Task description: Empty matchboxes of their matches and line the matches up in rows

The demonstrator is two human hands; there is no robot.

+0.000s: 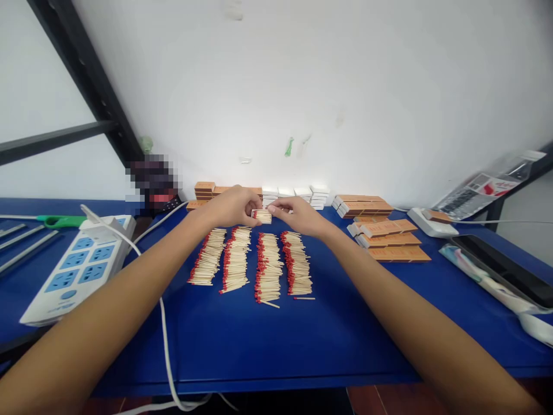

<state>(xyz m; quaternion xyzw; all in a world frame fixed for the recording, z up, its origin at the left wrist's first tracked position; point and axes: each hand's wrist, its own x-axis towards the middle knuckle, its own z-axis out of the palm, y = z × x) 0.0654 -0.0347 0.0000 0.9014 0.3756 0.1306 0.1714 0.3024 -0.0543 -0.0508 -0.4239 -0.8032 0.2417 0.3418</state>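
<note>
Both my hands meet over the far middle of the blue table (302, 334). My left hand (233, 206) and my right hand (298, 214) pinch a small matchbox tray filled with red-tipped matches (261, 217) between them. Just below the hands lie several rows of loose red-tipped matches (254, 262), heads to the left. Behind the hands, against the wall, stand stacks of white inner trays (296, 195) and orange matchbox sleeves (205, 191).
More orange matchbox sleeves (389, 237) are piled at the right. A white power strip (80, 265) with its cable lies at the left, metal rods and a green-handled tool (58, 221) beyond it. A second white strip (425, 222), a dark tray (505, 266) and a plastic bag (488, 190) sit far right.
</note>
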